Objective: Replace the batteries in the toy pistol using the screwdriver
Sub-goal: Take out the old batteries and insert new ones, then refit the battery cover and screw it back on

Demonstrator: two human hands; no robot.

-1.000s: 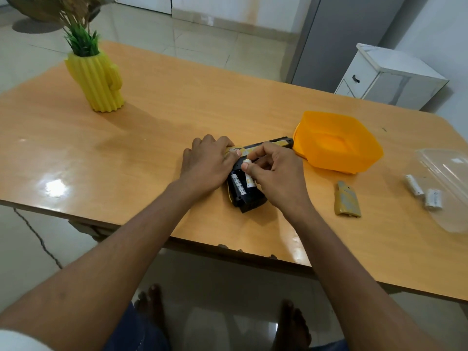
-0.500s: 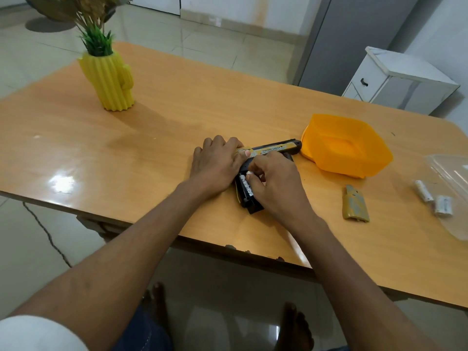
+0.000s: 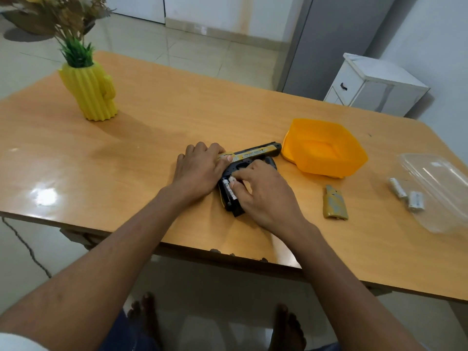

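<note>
The toy pistol lies flat on its side on the table, barrel pointing towards the orange bowl, grip towards the person. The left hand lies over the rear of the slide with fingers close together and curved down, pressing on the body; judged purpose: to hold the toy steady while the other hand works. The right hand covers the grip, its thumb and forefinger tips pinching or pushing on the batteries seated in the open compartment; whether they grip or merely press cannot be told. Two white cells show side by side in the bay.

The battery cover lies apart on the table to the right, set aside so the bay stays accessible. Two loose batteries rest further right, just beside a clear plastic lid; whether spent or fresh is not determinable. A dark item just beyond the right hand may be the screwdriver; not confirmed.

Assessment: cells are being seated; cover refitting and screw remain outstanding
</note>
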